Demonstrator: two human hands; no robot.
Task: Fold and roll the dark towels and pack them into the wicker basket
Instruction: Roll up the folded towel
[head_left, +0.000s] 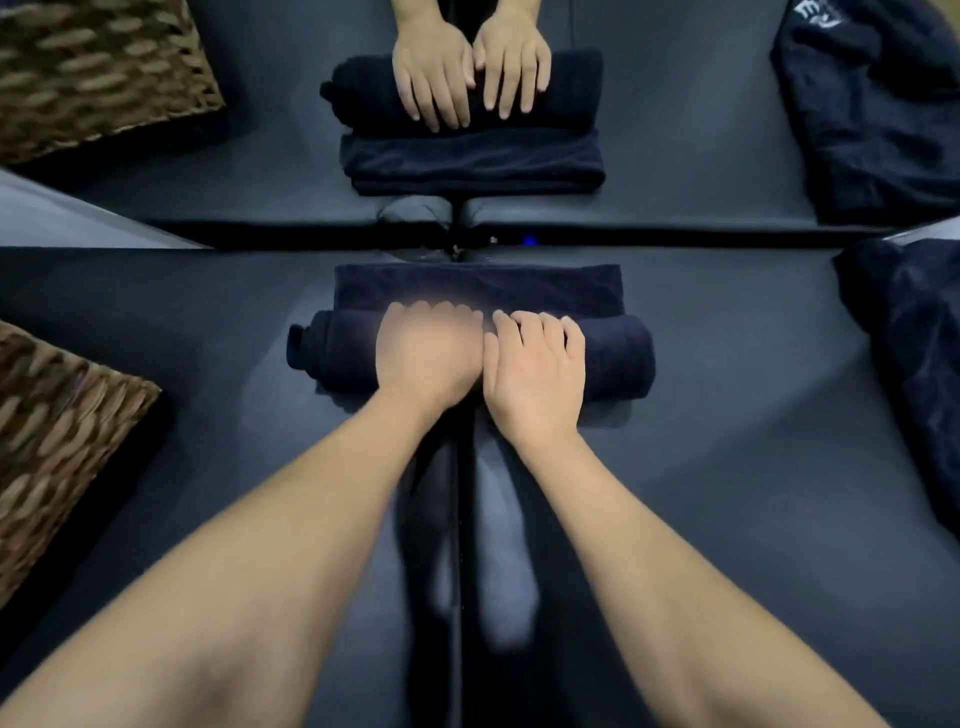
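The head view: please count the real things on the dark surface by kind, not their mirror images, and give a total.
Dark towel being rolled, under the left hand and right hand: 1
Heap of dark towels at the right, number inside not clear: 1
Wicker basket at the left: 1
Hands: 2
Total: 5

dark padded table (727, 415), mirror (675, 156) along far edge, small blue light (529, 240)

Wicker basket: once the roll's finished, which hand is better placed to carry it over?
Left. The wicker basket sits on the left hand's side of the rolled towel; the right hand would have to cross over.
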